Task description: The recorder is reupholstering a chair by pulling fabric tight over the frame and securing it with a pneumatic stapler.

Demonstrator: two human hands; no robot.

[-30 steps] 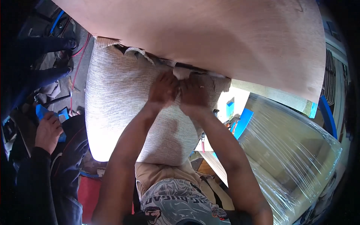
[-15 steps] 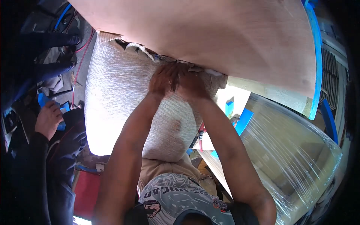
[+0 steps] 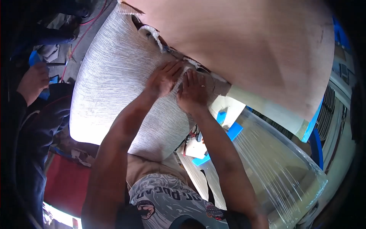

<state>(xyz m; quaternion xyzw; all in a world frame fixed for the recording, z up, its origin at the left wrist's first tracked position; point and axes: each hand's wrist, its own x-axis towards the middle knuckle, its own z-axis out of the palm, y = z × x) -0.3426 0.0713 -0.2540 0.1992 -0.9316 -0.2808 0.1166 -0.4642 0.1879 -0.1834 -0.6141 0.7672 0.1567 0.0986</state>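
A grey-white woven fabric covers a padded upholstered piece (image 3: pixel 110 84) in front of me. Both palms rest on this fabric, close beside each other near its far edge. My left hand (image 3: pixel 164 81) lies with fingers stretched toward the edge. Just to its right, my right hand (image 3: pixel 193 91) presses down with extended fingers. Beyond my fingertips, the frayed fabric edge (image 3: pixel 154 36) curls up along a dark gap. A large pale plywood-like panel (image 3: pixel 244 42) rises on the far side of that gap. Neither hand appears to grip anything.
Plastic-wrapped foam or padding (image 3: pixel 274 164) lies to the right. Blue foam pieces (image 3: pixel 234 131) sit between it and the fabric. At the left, another person's hand (image 3: pixel 34 82) holds something blue. A red hose (image 3: pixel 72 57) runs over the floor, and a red surface (image 3: pixel 68 183) lies lower left.
My hands have moved apart slightly, the right one drawing back toward me. The view has turned, so the upholstered piece and panel appear tilted. The other person's hand sits farther left.
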